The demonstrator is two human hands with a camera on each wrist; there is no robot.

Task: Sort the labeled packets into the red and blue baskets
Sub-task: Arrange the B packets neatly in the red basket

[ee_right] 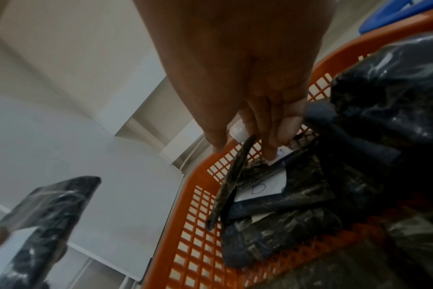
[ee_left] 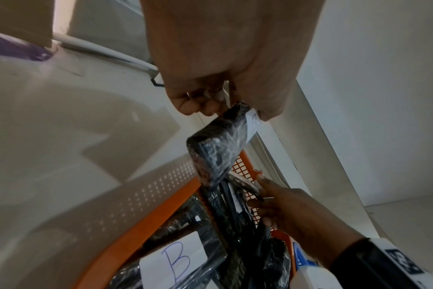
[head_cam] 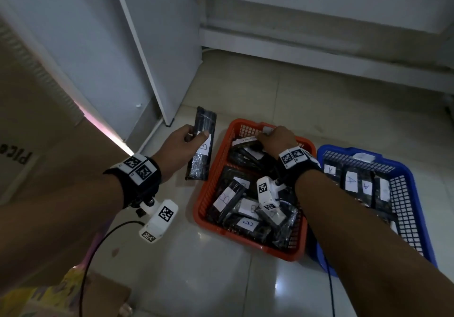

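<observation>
My left hand (head_cam: 196, 133) grips a black plastic-wrapped packet (head_cam: 205, 122) with a white "B" label, upright above the floor just left of the red basket (head_cam: 213, 169). The left wrist view shows its fingers (ee_left: 198, 105) curled round the packet's (ee_left: 218, 140) upper end. My right hand (head_cam: 267, 136) reaches into the far end of the red basket (ee_right: 198, 195) and pinches a thin dark packet (ee_right: 233, 176) standing on edge against the mesh wall. Several "B" packets (head_cam: 227, 197) fill the red basket. The blue basket (head_cam: 412, 176) on the right holds "A" packets (head_cam: 351, 181).
Both baskets sit side by side on a pale tiled floor (head_cam: 221, 280). A cardboard box (head_cam: 36, 145) stands at the left and a white cabinet panel (head_cam: 152, 59) behind it. A black cable (head_cam: 98, 243) trails from the left wrist.
</observation>
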